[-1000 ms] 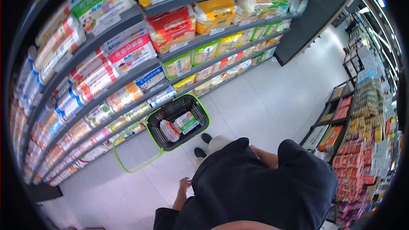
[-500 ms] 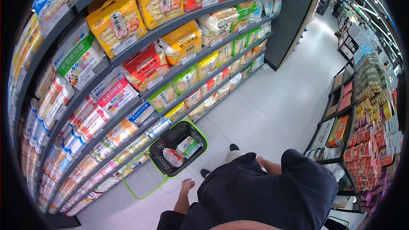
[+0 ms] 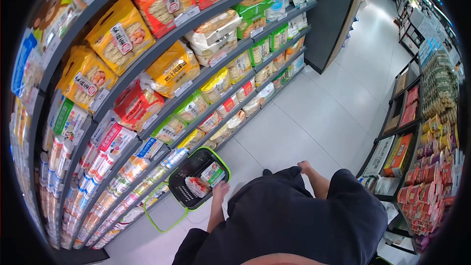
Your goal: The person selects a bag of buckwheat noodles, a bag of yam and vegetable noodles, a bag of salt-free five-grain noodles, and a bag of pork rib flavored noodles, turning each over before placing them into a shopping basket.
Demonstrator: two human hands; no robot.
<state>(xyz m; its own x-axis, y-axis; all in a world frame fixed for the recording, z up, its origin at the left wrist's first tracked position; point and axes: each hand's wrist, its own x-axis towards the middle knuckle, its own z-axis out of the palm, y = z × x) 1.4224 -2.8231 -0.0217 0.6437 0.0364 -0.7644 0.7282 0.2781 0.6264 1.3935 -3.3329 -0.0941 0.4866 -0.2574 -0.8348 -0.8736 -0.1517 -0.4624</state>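
The left hand (image 3: 220,189) hangs with its grip apart and holding nothing, just above the near rim of the black, green-edged basket (image 3: 182,194); the right hand (image 3: 304,167) also hangs bare, grip loosely apart, beside the dark-clad body. The basket stands on the pale tiled floor (image 3: 304,118) and holds a few packets (image 3: 198,186). To the left, curved shelves (image 3: 162,44) carry noodle bags and cans; across the aisle, a low rack (image 3: 422,167) carries more goods.

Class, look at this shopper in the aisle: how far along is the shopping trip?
Done: two packets already lie in the basket on the floor. In hand: nothing; the left hand hangs open just beside the basket's rim, the right hand is empty. Left: the basket is mostly unfilled, and nobody is carrying it.
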